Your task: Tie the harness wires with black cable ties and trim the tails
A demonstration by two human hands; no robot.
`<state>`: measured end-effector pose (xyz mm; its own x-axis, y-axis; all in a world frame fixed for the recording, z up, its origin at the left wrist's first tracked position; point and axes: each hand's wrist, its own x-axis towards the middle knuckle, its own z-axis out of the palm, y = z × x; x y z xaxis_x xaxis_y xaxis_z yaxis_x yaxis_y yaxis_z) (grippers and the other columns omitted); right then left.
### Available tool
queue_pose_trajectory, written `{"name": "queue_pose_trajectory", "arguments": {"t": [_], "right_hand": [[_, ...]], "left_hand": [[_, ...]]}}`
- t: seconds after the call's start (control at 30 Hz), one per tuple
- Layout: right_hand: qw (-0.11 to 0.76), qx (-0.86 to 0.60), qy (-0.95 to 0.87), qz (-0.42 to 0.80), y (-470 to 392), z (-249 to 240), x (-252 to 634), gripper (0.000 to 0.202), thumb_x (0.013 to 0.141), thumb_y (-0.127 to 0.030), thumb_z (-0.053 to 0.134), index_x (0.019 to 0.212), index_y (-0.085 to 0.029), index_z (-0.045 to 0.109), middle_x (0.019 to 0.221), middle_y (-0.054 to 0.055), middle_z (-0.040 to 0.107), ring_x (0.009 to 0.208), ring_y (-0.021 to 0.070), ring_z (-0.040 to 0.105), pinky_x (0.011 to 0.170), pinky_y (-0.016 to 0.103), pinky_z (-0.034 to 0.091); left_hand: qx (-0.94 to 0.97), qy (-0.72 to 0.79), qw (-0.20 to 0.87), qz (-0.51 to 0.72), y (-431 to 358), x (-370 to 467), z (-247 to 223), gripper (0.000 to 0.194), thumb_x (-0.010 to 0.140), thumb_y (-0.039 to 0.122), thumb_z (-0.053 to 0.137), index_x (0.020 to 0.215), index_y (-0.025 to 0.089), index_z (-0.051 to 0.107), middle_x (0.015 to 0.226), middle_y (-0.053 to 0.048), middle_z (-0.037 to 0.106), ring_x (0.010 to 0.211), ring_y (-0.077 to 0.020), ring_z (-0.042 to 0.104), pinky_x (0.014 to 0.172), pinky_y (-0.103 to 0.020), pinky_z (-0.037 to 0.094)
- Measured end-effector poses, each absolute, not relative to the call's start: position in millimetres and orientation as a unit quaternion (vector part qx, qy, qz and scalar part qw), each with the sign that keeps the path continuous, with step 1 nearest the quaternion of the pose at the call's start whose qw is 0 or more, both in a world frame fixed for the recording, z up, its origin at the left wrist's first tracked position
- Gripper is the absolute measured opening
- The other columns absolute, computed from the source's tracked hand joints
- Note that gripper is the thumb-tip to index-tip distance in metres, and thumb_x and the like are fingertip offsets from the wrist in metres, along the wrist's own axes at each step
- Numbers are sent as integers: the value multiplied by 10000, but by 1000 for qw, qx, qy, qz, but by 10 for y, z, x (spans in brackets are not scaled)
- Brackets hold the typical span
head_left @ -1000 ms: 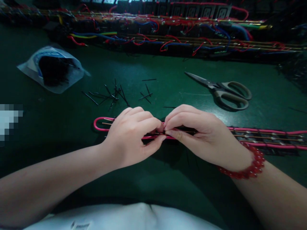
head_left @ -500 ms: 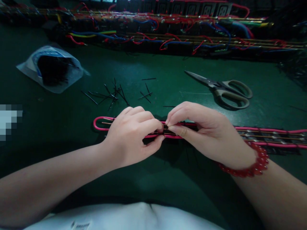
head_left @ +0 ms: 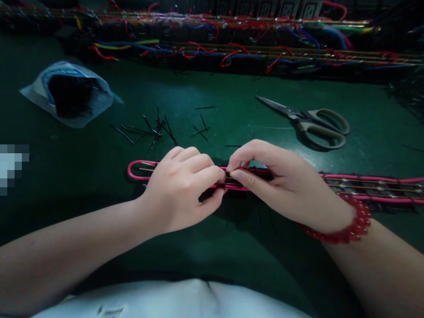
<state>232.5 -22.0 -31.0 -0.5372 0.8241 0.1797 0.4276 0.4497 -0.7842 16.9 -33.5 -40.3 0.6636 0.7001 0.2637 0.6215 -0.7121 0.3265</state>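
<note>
A long strip with copper-coloured rails (head_left: 356,187) lies across the green table, running out at the right edge. Along both its sides goes a pink-red cable (head_left: 133,169), bent into a loop at the left end. My left hand (head_left: 185,190) is closed around the strip, thumb on the near cable and fingers curled over the top. Close beside it, my right hand (head_left: 281,183) pinches thumb and forefinger together over the strip; what sits between those fingertips is too small to make out. A red beaded bracelet circles my right wrist.
Scissors (head_left: 304,121) lie beyond my right hand. Several short black ties (head_left: 157,128) are scattered behind my left hand. Farther left is an open plastic bag (head_left: 74,95) filled with dark pieces. Wired strips (head_left: 232,51) with red and blue leads stretch along the back.
The right fingertips have shifted very slightly left over the strip. Otherwise both hands keep their place and grip.
</note>
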Motion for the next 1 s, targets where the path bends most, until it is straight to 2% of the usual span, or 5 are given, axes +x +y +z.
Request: {"name": "queue_pose_trajectory", "arguments": {"t": [0.3, 0.4, 0.57, 0.7, 1.0], "right_hand": [[287, -394, -822, 294, -304, -316, 2263, 276, 825, -108, 544, 1072, -219, 598, 1017, 65, 695, 887, 229, 663, 752, 380, 555], [287, -415, -818, 275, -331, -301, 2265, 280, 839, -112, 526, 1083, -223, 606, 1023, 71, 705, 903, 241, 672, 771, 398, 564], [218, -417, -846, 251, -338, -282, 2286, 339, 826, -195, 574, 1162, -168, 612, 1106, 121, 712, 997, 283, 668, 820, 425, 558], [183, -417, -844, 282, -315, -311, 2286, 347, 811, -256, 634, 1145, -160, 629, 1065, 106, 715, 943, 264, 674, 764, 388, 559], [200, -430, -826, 304, -289, -327, 2290, 312, 794, -207, 645, 1102, -227, 605, 1029, 47, 729, 899, 223, 690, 757, 353, 551]], "left_hand": [[923, 316, 46, 214, -345, 154, -427, 68, 923, 192, 586, 867, 219, 615, 860, -4, 693, 780, -178, 559, 712, -362, 396], [935, 281, 2, 216, -357, 152, -428, 87, 914, 162, 583, 852, 216, 612, 858, -4, 697, 755, -173, 561, 700, -362, 403], [937, 261, -30, 230, -380, 145, -422, 74, 892, 144, 613, 896, 217, 618, 820, 11, 707, 729, -164, 599, 666, -347, 420], [939, 255, -36, 226, -388, 143, -407, 90, 884, 146, 624, 922, 227, 628, 837, 15, 717, 739, -155, 628, 652, -330, 442], [947, 177, -55, 264, -537, 113, -418, 121, 834, 179, 679, 936, 230, 718, 849, -31, 735, 655, -152, 648, 534, -311, 483]]}}
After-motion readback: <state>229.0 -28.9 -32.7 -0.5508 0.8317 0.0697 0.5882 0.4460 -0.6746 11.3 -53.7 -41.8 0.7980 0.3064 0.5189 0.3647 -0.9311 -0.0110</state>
